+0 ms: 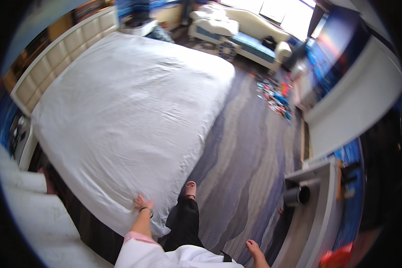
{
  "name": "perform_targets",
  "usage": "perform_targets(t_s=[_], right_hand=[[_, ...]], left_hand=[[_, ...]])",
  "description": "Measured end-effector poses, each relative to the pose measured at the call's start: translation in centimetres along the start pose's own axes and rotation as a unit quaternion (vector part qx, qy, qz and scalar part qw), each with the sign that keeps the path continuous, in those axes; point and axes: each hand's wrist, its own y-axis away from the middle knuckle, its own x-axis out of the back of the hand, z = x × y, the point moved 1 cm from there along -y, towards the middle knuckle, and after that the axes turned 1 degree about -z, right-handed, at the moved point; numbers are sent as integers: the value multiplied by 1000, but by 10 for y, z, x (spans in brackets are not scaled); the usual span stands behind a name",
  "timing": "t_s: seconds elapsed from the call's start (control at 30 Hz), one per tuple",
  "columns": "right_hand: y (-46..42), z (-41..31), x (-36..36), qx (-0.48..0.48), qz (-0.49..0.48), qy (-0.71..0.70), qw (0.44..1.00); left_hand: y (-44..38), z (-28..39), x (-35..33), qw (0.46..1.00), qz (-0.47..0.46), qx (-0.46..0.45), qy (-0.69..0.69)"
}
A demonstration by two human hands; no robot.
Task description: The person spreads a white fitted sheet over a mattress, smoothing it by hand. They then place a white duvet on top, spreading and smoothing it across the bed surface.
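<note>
My left hand [143,203], with a dark band on its wrist, rests on a white fitted sheet [130,100] near the closest corner of a large bed. Its fingers are spread and hold nothing. Light wrinkles run across the sheet, more of them along the near edge and the side by the floor. My right hand [253,247] hangs low over the patterned carpet [234,160], away from the bed. Its fingers look bent, and nothing shows in it; the grip is too small to make out. A padded cream headboard [67,50] stands at the bed's far left end.
Beside the bed's near corner is my foot in a pink slipper [190,189]. Small colourful items [276,97] lie scattered on the carpet. A sofa [248,37] stands by the window. To the right are a grey cylindrical bin [296,196] and a low white cabinet [325,197].
</note>
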Motion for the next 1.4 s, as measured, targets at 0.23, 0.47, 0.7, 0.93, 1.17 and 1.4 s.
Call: perform_targets(t_s=[0.23,0.47,0.7,0.93,1.17,1.4], right_hand=[[-109,-112,8,-111,-196,87,970],[-215,-343,26,52,-126,-52,989],[-309,-461,96,45,-152,14,987],[-436,-497,226,84,-129,191,969],[-565,-633,314,138,-119,287,940],[-649,-786,255,141,-205,152,957]], left_hand=[[-13,154,-6,998,-64,-2,-6],[-17,336,-6,992,-128,7,-6],[-14,492,-15,992,-124,9,-4],[-30,618,-44,997,-74,6,20],[-44,758,-80,999,-44,-2,27],[-30,894,-82,994,-88,15,63]])
